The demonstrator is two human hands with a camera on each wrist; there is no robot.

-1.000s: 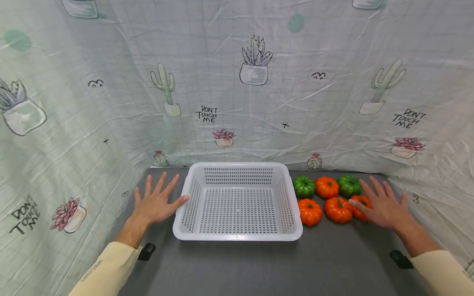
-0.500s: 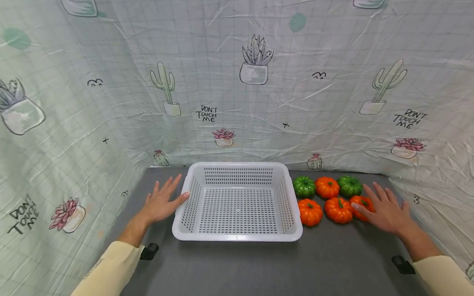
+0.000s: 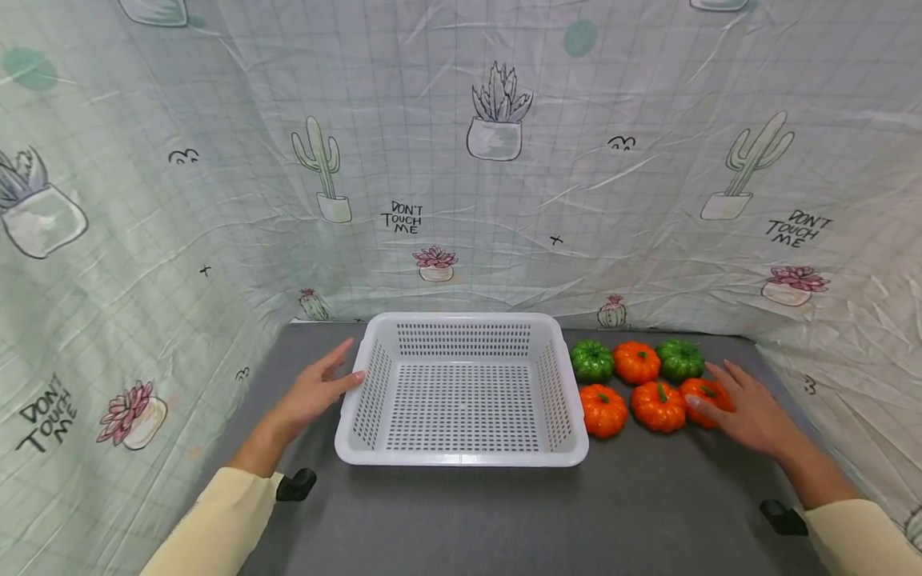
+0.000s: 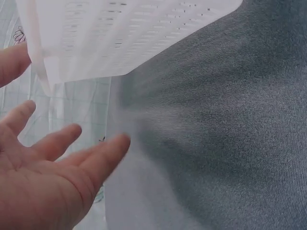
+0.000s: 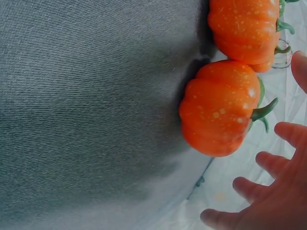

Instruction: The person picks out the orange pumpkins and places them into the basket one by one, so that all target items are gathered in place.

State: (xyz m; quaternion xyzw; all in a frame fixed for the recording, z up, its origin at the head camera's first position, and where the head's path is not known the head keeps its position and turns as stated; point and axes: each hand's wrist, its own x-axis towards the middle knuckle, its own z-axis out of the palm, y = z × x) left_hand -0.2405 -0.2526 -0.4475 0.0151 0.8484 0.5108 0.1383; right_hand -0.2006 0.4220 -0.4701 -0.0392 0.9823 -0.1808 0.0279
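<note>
A white perforated plastic basket [image 3: 461,459] stands on the grey tabletop with nothing in it. My left hand [image 3: 311,398] is beside its left wall, thumb at the rim and fingers loosely extended; the left wrist view shows these fingers [image 4: 103,160] spread below the basket's side [image 4: 96,38]. My right hand [image 3: 752,414] hovers with relaxed fingers over the rightmost orange pumpkin [image 3: 709,392]. In the right wrist view that orange pumpkin [image 5: 220,110] lies apart from the palm, its green stem toward the fingers. Both hands hold nothing.
Right of the basket sit two more orange pumpkins [image 3: 659,406] in the front row. Behind them are two green pumpkins [image 3: 592,362] with an orange pumpkin [image 3: 636,363] between. A cactus-print cloth [image 3: 461,200] walls the back and sides of the table [image 3: 461,520].
My left hand has turned more edge-on, its spread fingers drawing together near the basket's rim. My right hand has lowered slightly, its fingers less spread. The basket and pumpkins stay in place.
</note>
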